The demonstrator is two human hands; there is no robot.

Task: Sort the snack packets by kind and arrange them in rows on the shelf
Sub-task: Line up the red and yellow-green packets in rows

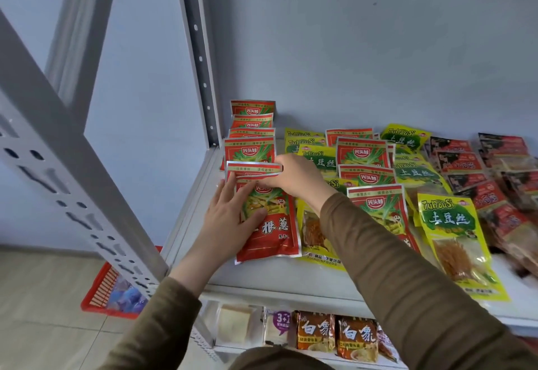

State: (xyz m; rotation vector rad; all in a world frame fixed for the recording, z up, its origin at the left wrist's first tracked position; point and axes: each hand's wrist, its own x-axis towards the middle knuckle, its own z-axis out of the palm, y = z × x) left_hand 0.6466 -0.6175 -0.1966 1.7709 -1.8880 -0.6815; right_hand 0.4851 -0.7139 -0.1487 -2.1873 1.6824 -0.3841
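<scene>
On the white shelf (262, 276) a column of red snack packets (251, 125) runs back along the left side, overlapping. My left hand (230, 218) lies flat on the front red packet (273, 233), thumb across its face. My right hand (297, 176) pinches the top edge of a red packet (253, 168) just behind it. To the right lie mixed red packets (364, 154), yellow packets (454, 233) and dark red-and-black packets (471, 163), overlapping without order.
A grey perforated shelf post (67, 171) crosses the left foreground, another upright (201, 58) stands at the shelf's back left corner. A red basket (99, 297) sits on the floor. The lower shelf holds orange noodle packs (337, 334) and pale packets (235, 323).
</scene>
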